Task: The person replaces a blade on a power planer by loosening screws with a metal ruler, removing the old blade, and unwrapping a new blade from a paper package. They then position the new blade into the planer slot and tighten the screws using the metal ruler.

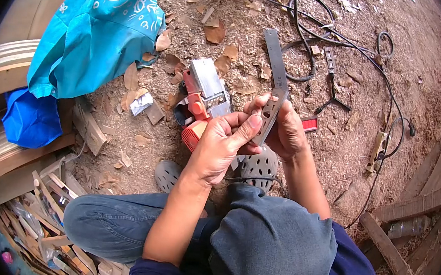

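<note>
Both hands are raised in front of my knees around a slotted metal plate (269, 116), which looks like a planer blade. A long flat grey metal strip (276, 60) with printed letters extends from it, away from me. My left hand (229, 138) has its thumb and fingers closed on the plate's near left side. My right hand (288, 129) is curled round the right side, its fingertips partly hidden behind the metal. Just left of the hands, an orange electric planer (201, 100) lies on the ground with its metal sole facing up.
A black cable (391, 96) loops over the shavings-covered ground. Nearby lie a T-handle wrench (334, 96), a small red case (309, 124) and a wooden block plane (377, 151). At left are a turquoise cloth (97, 33), a blue bag (31, 119) and wood offcuts (59, 238).
</note>
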Demonstrator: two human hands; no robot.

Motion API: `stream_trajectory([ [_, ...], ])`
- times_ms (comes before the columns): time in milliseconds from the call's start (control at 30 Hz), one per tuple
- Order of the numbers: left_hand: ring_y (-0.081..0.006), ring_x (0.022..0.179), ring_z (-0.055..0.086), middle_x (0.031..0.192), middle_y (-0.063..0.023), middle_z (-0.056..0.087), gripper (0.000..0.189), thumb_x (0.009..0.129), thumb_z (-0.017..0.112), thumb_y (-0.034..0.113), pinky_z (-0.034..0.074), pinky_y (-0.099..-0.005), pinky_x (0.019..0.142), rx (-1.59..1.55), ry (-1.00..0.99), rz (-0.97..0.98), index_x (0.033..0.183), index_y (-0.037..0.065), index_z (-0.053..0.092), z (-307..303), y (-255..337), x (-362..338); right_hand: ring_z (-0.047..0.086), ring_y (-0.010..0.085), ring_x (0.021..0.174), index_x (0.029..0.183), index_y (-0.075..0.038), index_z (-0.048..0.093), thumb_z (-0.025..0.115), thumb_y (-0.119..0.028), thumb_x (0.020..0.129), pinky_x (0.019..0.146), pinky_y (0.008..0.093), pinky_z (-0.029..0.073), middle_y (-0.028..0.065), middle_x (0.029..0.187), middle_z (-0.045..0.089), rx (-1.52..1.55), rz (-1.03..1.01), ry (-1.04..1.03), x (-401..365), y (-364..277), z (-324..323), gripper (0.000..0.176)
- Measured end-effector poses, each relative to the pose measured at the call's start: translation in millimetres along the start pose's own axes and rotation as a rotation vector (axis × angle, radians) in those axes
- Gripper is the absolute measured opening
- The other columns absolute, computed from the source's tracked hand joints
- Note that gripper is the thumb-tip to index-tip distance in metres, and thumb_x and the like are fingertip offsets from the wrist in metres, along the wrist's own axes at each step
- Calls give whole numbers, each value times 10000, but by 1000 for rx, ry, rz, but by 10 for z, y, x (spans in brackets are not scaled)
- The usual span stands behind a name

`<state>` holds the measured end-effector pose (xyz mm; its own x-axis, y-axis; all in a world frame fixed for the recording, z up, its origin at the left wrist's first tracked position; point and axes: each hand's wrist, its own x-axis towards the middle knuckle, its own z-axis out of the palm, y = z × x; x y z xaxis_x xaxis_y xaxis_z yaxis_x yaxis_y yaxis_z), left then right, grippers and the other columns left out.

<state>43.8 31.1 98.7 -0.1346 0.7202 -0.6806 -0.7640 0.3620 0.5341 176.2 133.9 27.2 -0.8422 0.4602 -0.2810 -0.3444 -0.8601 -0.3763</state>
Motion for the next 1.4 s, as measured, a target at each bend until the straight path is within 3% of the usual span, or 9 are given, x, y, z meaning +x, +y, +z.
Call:
stream_trajectory([
  [67,-40,718,661,901,41,702,256,1045,663,321,601,-227,681,23,-40,-13,1062,73,721,-55,-27,12,729,205,990,1254,-15,648,770,-423,931,853,362,617,95,1075,722,-2,25,26,14,8,-33,535],
  [433,-52,702,669,898,33,709,268,1043,666,324,604,-234,682,14,-37,-38,1090,66,725,-39,5,-9,727,197,977,1260,-19,655,757,-375,955,860,346,603,87,1059,736,38,30,6,-1,16,-16,480],
  [700,-31,709,656,918,29,726,254,1042,673,310,601,-231,685,86,5,35,1061,65,736,66,47,-64,687,164,1023,1352,-63,624,931,-277,794,901,323,560,36,1091,701,-43,-1,-56,-22,-15,65,671],
  [1000,-40,733,658,899,28,718,240,1042,676,297,606,-243,694,147,47,64,1031,63,728,100,73,-89,632,191,1170,1461,-69,571,916,-238,808,1040,376,497,34,1166,673,51,-9,-148,-6,61,-33,758],
  [1133,-47,772,648,963,13,703,229,1035,687,291,621,-260,704,157,80,106,993,66,700,114,80,-88,653,179,1164,1489,-28,545,883,-266,849,1034,336,508,68,1250,688,-125,-64,-124,26,-194,-61,762],
  [1233,-45,764,633,911,31,677,182,1008,730,246,605,-254,706,167,115,162,1000,70,684,62,72,-56,667,166,1104,1345,-20,663,813,-334,912,954,307,539,98,1179,724,-831,-295,507,159,-689,-375,556],
  [1300,-45,756,625,889,37,665,171,989,758,215,576,-242,713,285,129,297,999,70,667,5,78,-25,686,200,1054,1249,-18,716,765,-271,944,919,349,555,120,1109,745,-1249,-349,984,210,-1038,-526,399],
  [1367,-47,762,627,898,30,672,170,974,776,183,554,-236,724,275,151,315,999,67,654,-68,42,31,695,262,1039,1220,-37,739,738,-218,952,922,407,559,140,1100,751,-1694,-464,1089,288,-1252,-1225,324],
  [1400,-48,767,629,901,25,676,166,971,777,170,558,-238,727,282,164,302,1007,64,653,-87,44,39,695,262,1039,1220,-37,739,738,-218,952,922,407,559,140,1100,751,-1694,-469,1087,333,-1308,-1406,324],
])
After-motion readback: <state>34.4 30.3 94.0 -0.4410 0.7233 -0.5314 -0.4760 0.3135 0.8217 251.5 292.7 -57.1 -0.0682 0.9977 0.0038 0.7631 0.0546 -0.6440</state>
